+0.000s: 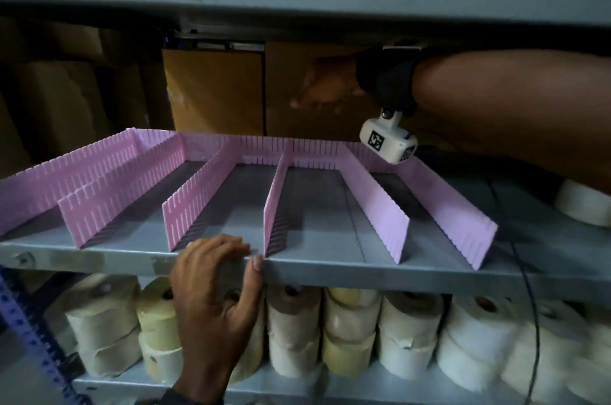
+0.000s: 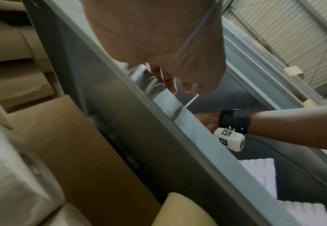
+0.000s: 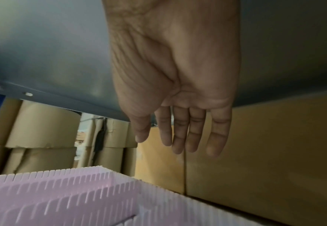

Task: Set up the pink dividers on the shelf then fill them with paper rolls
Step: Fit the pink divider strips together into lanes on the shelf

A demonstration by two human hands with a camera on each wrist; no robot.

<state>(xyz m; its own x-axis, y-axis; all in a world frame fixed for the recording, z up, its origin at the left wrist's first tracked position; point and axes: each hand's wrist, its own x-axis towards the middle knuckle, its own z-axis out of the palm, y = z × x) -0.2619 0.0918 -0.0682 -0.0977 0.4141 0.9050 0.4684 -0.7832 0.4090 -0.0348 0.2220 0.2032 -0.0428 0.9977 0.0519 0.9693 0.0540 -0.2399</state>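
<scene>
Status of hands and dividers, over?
Left hand holds shelf edge; right hand open, empty. Pink dividers standing, no rolls inside. Paper rolls on lower shelf.

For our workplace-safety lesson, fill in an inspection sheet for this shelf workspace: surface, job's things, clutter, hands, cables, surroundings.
Surface: grey metal shelf, bare between dividers.
Job's things: pink dividers standing in lanes, no rolls in them; paper rolls stacked on the shelf below.
Clutter: single roll lying right of the dividers.
Hands: left hand holds the shelf's front edge; right hand open above the back dividers.
Cables: thin dark cable at right.
Surroundings: cardboard boxes behind.
</scene>
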